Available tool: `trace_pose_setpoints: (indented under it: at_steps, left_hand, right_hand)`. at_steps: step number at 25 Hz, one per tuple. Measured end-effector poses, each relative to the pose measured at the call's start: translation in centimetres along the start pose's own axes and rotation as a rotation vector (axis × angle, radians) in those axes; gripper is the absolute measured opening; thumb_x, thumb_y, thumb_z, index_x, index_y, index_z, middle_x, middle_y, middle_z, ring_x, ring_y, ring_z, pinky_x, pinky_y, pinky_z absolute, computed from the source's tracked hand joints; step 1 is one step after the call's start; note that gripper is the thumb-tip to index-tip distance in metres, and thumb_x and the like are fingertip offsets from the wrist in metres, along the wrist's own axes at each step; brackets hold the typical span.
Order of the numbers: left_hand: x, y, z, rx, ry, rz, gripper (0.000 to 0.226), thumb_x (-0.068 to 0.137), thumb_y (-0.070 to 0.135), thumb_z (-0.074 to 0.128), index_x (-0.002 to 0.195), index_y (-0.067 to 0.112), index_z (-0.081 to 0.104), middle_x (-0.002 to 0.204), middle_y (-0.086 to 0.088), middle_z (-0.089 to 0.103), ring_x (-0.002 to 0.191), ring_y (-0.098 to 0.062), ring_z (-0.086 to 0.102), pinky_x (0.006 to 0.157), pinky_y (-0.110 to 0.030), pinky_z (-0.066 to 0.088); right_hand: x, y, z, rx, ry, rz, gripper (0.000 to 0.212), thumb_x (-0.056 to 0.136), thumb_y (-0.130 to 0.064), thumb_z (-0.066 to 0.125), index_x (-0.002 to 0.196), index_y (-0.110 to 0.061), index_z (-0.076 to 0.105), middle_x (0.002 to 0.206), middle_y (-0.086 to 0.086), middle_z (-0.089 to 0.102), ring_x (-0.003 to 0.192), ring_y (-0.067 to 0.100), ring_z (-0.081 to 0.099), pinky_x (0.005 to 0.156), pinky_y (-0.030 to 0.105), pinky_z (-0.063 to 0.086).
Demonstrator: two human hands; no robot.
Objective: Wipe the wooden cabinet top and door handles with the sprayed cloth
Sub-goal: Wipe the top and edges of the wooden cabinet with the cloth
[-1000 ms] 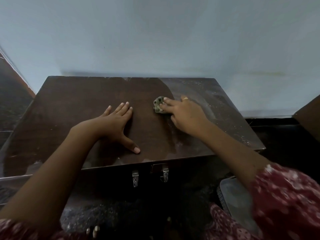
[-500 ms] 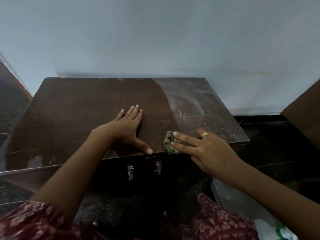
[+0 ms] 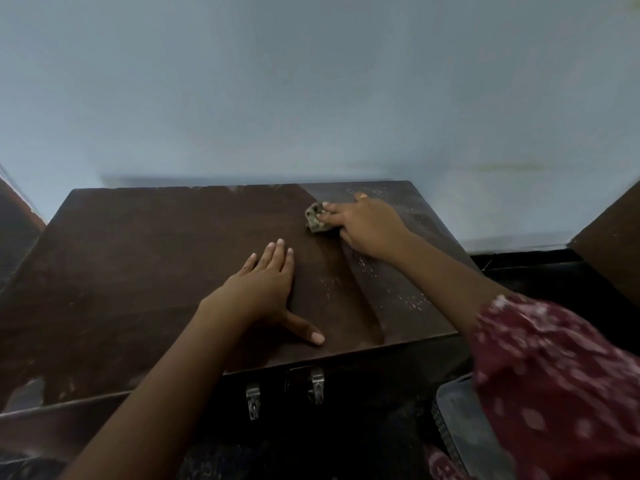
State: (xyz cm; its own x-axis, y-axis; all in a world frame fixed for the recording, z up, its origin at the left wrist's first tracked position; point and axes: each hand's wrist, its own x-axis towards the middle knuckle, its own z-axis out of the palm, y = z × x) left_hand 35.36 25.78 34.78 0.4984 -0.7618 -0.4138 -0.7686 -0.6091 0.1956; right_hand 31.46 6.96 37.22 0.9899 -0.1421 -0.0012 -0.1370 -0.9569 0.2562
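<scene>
Cloth pressed near the back right of the cabinet top

The cloth (image 3: pixel 316 221) is bunched, partly hidden under the right hand (image 3: pixel 367 225) fingers (image 3: pixel 334 216); no long axis is discernible. The left hand (image 3: pixel 266 289) is laid flat on the cabinet top (image 3: pixel 138 258), fingers spread.

A plain pale blue wall (image 3: pixel 311 91) is seen behind. A dark wooden panel (image 3: pixel 613 244) is seen at the right edge. A grey perforated bin (image 3: pixel 460 427) is seen at lower right on the dark floor (image 3: pixel 540 271).

Dim, soft light; blurred, wide-angle-warped edges.
</scene>
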Motion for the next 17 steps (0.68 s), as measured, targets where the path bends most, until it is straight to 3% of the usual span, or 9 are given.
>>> trace_pose_setpoints:
  at_steps: [5,11,17]
  left_hand:
    - [0.1,-0.1,0.3,0.022,-0.016,-0.001,0.142,0.053,0.079,0.058,0.146,0.008,-0.023,0.154,-0.010,-0.032,0.143,-0.021,-0.028,0.120,-0.040,-0.011]
    - [-0.1,0.1,0.0,0.025,-0.045,0.022,0.156,0.022,0.088,0.029,0.145,0.009,-0.023,0.154,-0.010,-0.032,0.143,-0.022,-0.027,0.119,-0.039,-0.011]
    - [0.0,-0.1,0.4,0.019,-0.003,0.018,0.139,0.055,0.080,0.055,0.147,0.008,-0.020,0.155,-0.011,-0.029,0.144,-0.021,-0.025,0.120,-0.040,-0.010]
  right_hand:
    - [7.5,1.6,0.9,0.067,-0.019,0.128,0.046,0.096,-0.014,0.037,0.137,-0.035,0.041,0.150,-0.005,0.039,0.133,0.031,0.035,0.097,0.045,0.042]
    - [6.4,1.9,2.0,0.091,-0.002,0.193,0.046,0.094,-0.011,0.037,0.137,-0.026,0.042,0.142,0.002,0.048,0.130,0.032,0.038,0.093,0.046,0.045]
    - [-3.5,-0.7,0.6,0.093,-0.004,0.176,0.050,0.096,-0.013,0.038,0.142,-0.031,0.034,0.154,-0.006,0.030,0.137,0.035,0.031,0.096,0.044,0.046]
